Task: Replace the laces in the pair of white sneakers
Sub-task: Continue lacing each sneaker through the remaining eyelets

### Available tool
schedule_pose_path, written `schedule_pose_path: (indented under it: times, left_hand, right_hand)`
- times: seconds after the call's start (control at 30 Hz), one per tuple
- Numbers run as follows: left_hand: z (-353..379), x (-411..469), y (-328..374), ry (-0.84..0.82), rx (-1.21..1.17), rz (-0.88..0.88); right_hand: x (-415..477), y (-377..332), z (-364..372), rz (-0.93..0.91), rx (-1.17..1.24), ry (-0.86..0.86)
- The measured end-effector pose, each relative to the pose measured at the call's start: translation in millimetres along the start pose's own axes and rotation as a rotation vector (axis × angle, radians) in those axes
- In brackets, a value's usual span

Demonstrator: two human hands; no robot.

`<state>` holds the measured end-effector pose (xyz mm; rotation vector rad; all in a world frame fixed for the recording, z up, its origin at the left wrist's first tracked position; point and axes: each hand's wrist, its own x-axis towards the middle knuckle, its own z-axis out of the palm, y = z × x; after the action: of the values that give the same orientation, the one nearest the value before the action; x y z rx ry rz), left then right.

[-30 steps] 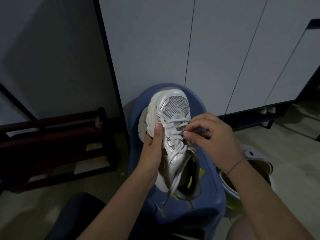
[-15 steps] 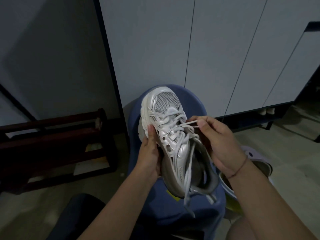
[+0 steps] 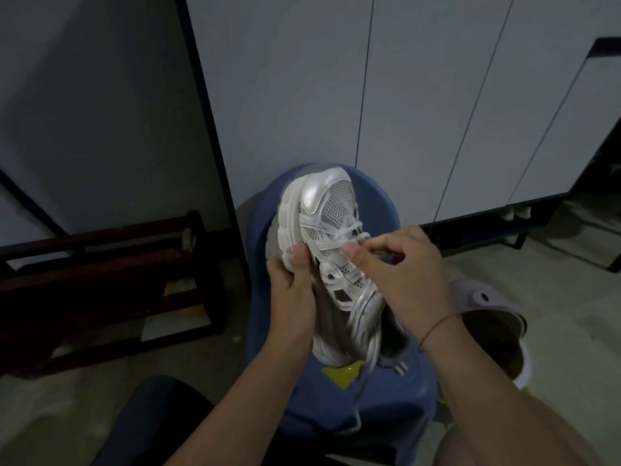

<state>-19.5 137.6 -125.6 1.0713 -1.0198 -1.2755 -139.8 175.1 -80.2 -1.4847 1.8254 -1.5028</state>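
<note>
Between the two hands, above a blue plastic stool point(image 3: 369, 415), a white sneaker point(image 3: 336, 274) is held with its toe pointing away from the person and its upper rolled toward the right hand. The left hand point(image 3: 292, 294) has its grip clamped on the sneaker's sole edge, thumb lying along the side of the upper and fingers wrapped underneath. Just beyond that thumb, across the tongue, the right hand point(image 3: 406, 280) has its grip closed in a pinch, thumb and forefinger together on the white lace point(image 3: 349, 230) where it crosses the upper near the toe end. Below both grips, a loose end of the lace hangs from the heel end and trails down over the stool's seat, passing beside a yellow sticker point(image 3: 342, 373). A thin cord bracelet point(image 3: 437, 326) circles the right wrist. Outward of the right grip, on the floor, sit a lilac clog point(image 3: 484, 297) and a pale bucket point(image 3: 524, 364). Outward of the left grip stands a dark wooden rack point(image 3: 100, 264), and beyond the toe rise white cabinet doors point(image 3: 420, 95).
</note>
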Motion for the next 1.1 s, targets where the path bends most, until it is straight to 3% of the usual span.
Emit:
schedule_pose_path:
  times: [0.07,0.23,0.37,0.63,0.73,0.9,1.1]
  left_hand:
    - [1,-2,0,0.01,0.027,0.034]
    - [5,-4,-3,0.03,0.005,0.071]
    - [5,-2,-1,0.07,-0.014,0.023]
    - [0,-2,8,0.065,-0.135,-0.099]
    - [-2,-1,9,0.026,-0.116,-0.112]
    - [-5,4,11,-0.202,-0.152,-0.016]
    - [-3,3,5,-0.137,-0.262,-0.077]
  right_hand:
    - [1,3,1,0.033,0.036,-0.023]
    - [-1,10,11,0.231,0.479,0.002]
    - [-5,4,14,0.264,0.689,-0.033]
    - [-10,0,16,-0.06,0.58,-0.154]
    - [-9,-2,17,0.008,0.655,-0.148]
    - [-6,-2,14,0.112,0.727,-0.191]
    - [2,-1,-8,-0.064,0.311,-0.223]
